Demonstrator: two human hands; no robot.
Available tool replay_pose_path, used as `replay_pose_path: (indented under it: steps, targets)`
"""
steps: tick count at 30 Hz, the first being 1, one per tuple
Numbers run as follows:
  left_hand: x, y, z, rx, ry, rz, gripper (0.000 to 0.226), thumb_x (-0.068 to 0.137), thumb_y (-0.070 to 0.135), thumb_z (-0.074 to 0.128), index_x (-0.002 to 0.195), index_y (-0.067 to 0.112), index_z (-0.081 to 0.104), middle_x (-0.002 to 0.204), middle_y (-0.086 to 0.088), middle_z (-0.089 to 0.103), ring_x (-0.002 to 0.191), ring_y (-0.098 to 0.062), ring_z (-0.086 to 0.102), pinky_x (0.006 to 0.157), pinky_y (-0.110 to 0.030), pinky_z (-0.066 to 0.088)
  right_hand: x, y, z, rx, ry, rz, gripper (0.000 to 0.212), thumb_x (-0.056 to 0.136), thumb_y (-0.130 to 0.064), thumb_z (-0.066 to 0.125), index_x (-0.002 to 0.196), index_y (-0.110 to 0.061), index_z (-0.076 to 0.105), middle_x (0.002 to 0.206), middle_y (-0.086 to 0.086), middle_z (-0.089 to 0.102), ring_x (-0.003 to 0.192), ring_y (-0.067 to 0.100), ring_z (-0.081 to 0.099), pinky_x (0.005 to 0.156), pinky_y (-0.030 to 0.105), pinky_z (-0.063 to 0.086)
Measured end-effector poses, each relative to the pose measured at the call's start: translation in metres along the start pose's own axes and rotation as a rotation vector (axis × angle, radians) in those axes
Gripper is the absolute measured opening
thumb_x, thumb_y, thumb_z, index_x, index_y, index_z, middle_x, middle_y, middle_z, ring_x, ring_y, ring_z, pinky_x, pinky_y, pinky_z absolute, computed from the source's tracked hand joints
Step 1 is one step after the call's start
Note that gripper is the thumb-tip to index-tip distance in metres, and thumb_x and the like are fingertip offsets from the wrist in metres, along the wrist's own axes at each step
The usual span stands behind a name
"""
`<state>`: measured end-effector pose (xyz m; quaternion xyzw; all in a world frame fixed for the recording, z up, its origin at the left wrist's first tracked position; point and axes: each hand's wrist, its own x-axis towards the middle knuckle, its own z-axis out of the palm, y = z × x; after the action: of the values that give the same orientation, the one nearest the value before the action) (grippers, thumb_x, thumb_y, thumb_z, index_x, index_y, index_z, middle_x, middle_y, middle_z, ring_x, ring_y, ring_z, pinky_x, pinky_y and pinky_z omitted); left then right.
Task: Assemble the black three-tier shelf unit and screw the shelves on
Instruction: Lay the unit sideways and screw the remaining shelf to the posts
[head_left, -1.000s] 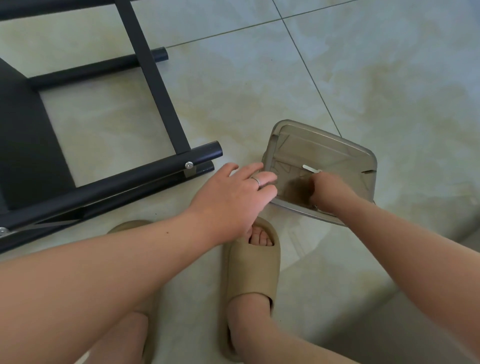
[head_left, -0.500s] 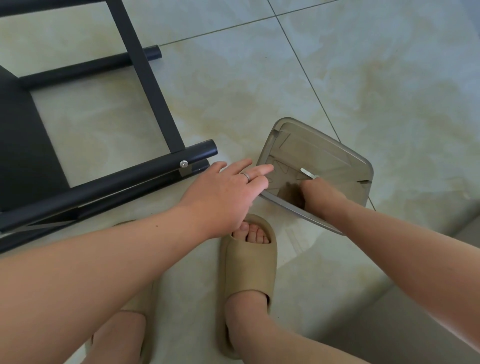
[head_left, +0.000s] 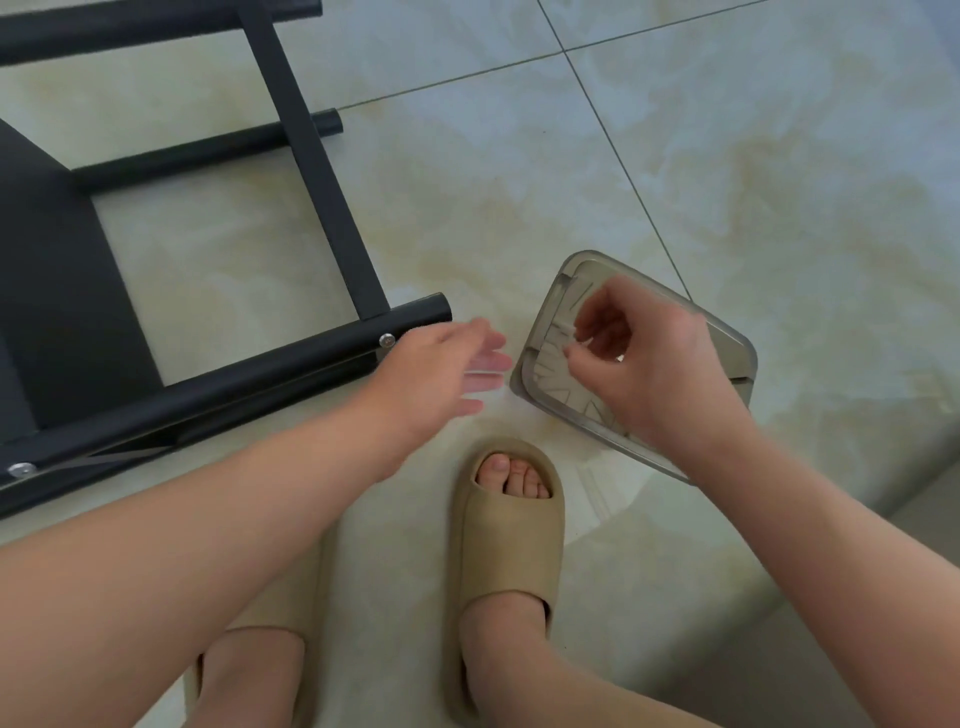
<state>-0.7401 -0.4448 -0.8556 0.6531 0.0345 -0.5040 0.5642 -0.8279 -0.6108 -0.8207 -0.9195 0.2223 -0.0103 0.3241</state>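
Observation:
The black shelf frame (head_left: 234, 374) lies on its side on the tiled floor at the left, with a silver screw head (head_left: 386, 340) near the end of its nearest tube and a dark shelf panel (head_left: 47, 291) behind. My left hand (head_left: 436, 374) hovers open and blurred just past that tube end, holding nothing. A clear smoky plastic tray (head_left: 727, 343) sits on the floor to the right. My right hand (head_left: 654, 374) is raised over the tray with its fingers curled and thumb and forefinger pinched on a small part that is too small to identify.
My feet in tan slippers (head_left: 511, 545) stand just below the tray and the frame. A second silver screw (head_left: 22, 469) shows at the frame's lower left. Bare marbled tile stretches to the upper right. A grey ledge edge runs along the bottom right.
My right hand has lifted out of the tray with its fingers pinched together. My left hand has drawn back left from the tray's rim towards the tube end.

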Motion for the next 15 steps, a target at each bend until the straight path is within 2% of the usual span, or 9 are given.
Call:
replay_pose_path:
  steps: [3,5,8,12,15]
  targets:
    - [-0.007,0.008,-0.010,-0.353,-0.130,-0.200,0.050,0.105,0.045,0.036,0.113,0.007,0.067,0.106,-0.008,0.076,0.098,-0.022,0.073,0.086,-0.038,0.057,-0.004,-0.036,0.002,0.119,-0.021,-0.130,0.016,0.080,0.000,0.072,0.088,-0.010,0.062,0.080,-0.005,0.063,0.077,0.014,0.061,0.071,0.026,0.050]
    - [-0.011,0.013,-0.018,-0.450,-0.207,-0.247,0.055,0.105,0.046,0.035,0.112,0.002,0.067,0.106,-0.011,0.075,0.091,-0.023,0.074,0.080,-0.035,0.058,-0.005,-0.053,0.005,0.165,-0.065,-0.174,0.017,0.081,0.002,0.071,0.091,-0.010,0.064,0.084,-0.009,0.063,0.082,0.012,0.062,0.075,0.026,0.051]
    - [-0.018,0.022,-0.029,-0.484,-0.277,-0.278,0.049,0.105,0.041,0.039,0.109,0.001,0.066,0.089,-0.009,0.073,0.075,-0.021,0.073,0.068,-0.031,0.060,-0.004,-0.067,0.009,0.240,-0.114,-0.177,0.017,0.085,0.001,0.070,0.097,-0.010,0.065,0.091,-0.009,0.066,0.090,0.009,0.063,0.078,0.024,0.051]
    - [-0.021,0.032,-0.044,-0.411,-0.235,-0.240,0.035,0.101,0.021,0.047,0.081,0.008,0.073,0.077,-0.007,0.068,0.066,-0.017,0.068,0.055,-0.025,0.056,0.004,-0.074,0.013,0.242,-0.096,-0.202,0.011,0.089,-0.006,0.069,0.099,-0.011,0.066,0.092,-0.009,0.066,0.092,0.008,0.063,0.077,0.022,0.051]
    - [-0.022,0.041,-0.061,-0.417,-0.180,-0.206,0.026,0.095,0.005,0.043,0.090,0.005,0.069,0.074,-0.007,0.066,0.059,-0.014,0.063,0.051,-0.021,0.053,0.013,-0.072,0.018,0.207,-0.078,-0.215,0.010,0.091,-0.008,0.067,0.100,-0.010,0.066,0.095,-0.007,0.067,0.093,0.008,0.063,0.080,0.025,0.051]
